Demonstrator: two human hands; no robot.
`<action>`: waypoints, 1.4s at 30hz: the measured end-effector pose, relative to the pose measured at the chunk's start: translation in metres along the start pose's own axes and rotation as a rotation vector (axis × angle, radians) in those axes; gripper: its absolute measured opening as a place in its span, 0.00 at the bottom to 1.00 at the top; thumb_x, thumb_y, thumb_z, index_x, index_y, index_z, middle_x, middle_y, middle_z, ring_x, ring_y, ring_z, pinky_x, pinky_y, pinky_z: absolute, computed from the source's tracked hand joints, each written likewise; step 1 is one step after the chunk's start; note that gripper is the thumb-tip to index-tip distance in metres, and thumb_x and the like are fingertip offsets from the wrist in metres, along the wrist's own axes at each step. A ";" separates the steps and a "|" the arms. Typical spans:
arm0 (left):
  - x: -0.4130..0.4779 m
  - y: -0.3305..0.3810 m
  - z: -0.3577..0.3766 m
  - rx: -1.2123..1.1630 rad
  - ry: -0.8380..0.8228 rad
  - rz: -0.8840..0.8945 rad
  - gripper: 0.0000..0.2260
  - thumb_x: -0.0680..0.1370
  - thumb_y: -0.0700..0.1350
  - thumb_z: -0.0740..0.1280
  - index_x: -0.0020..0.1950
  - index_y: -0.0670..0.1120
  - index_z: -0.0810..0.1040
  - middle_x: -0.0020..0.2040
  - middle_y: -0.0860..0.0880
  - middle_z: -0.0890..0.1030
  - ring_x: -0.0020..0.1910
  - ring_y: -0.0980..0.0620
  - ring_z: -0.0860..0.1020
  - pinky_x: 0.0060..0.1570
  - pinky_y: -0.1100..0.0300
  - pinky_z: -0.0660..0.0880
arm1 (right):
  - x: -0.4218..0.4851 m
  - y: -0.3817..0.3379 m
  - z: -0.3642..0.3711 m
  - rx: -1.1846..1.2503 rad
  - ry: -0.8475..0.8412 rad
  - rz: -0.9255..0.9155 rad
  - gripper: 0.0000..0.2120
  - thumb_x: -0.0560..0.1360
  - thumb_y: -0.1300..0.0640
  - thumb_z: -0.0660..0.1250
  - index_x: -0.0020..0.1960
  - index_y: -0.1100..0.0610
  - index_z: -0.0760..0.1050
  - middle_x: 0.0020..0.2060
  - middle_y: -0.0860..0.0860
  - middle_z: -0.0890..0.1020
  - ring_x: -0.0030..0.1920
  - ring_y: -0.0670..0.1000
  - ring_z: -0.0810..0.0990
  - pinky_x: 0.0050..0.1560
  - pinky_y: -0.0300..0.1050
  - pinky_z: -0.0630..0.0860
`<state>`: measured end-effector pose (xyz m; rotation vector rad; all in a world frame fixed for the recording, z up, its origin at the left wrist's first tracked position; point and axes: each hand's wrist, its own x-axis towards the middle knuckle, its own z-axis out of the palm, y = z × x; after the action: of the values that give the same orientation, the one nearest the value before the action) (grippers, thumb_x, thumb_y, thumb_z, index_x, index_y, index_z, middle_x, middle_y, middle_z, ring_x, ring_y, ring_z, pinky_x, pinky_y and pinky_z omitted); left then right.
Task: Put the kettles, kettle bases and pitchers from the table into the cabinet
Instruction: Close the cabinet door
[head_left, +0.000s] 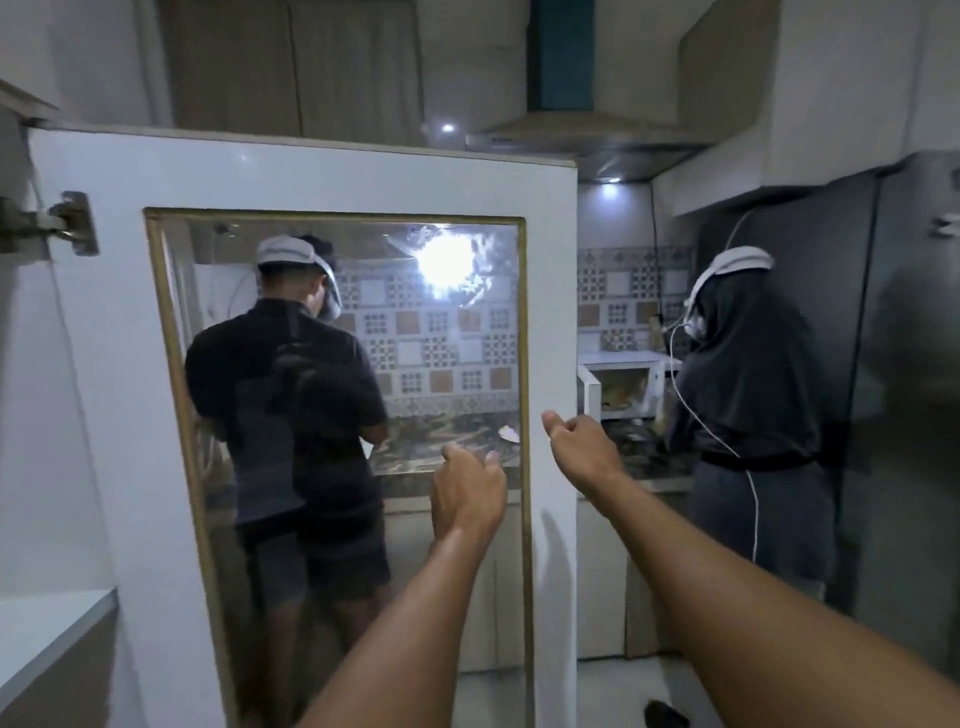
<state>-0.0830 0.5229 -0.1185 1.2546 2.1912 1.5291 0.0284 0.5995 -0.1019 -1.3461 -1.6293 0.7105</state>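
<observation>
My left hand (467, 491) and right hand (582, 447), both empty with fingers loosely curled, reach toward the open cabinet door (332, 176) at 12 o'clock.

Both forearms bare, no sleeve in view up to the frame edge. Left hand (467, 496) and right hand (579, 447): no glove, ring, watch or band seen on hands or wrists. Fingers (551, 422) short-nailed as far as visible; dim light, finer detail can't be told.
</observation>
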 end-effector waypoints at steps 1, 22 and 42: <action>0.000 0.007 0.014 -0.006 -0.010 0.024 0.15 0.79 0.50 0.63 0.60 0.40 0.73 0.58 0.41 0.81 0.58 0.39 0.78 0.51 0.53 0.73 | 0.009 0.003 -0.009 0.000 0.010 -0.008 0.20 0.81 0.41 0.55 0.45 0.58 0.71 0.42 0.56 0.76 0.45 0.56 0.75 0.47 0.48 0.68; 0.068 0.040 0.206 0.079 0.369 0.107 0.25 0.70 0.46 0.77 0.57 0.46 0.65 0.55 0.47 0.72 0.50 0.45 0.75 0.44 0.55 0.73 | 0.182 0.018 -0.016 0.320 -0.355 -0.144 0.32 0.78 0.33 0.54 0.66 0.59 0.72 0.62 0.55 0.79 0.64 0.60 0.76 0.66 0.55 0.71; -0.145 0.065 0.168 0.291 0.772 -0.074 0.37 0.67 0.48 0.76 0.67 0.48 0.55 0.62 0.41 0.67 0.57 0.41 0.69 0.53 0.50 0.72 | -0.031 0.033 -0.113 0.275 -0.172 -0.586 0.25 0.79 0.34 0.53 0.43 0.56 0.70 0.36 0.51 0.78 0.39 0.58 0.79 0.36 0.52 0.75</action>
<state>0.1388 0.5403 -0.1820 0.6704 2.9682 1.9404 0.1448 0.5659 -0.0872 -0.5758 -1.8595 0.6674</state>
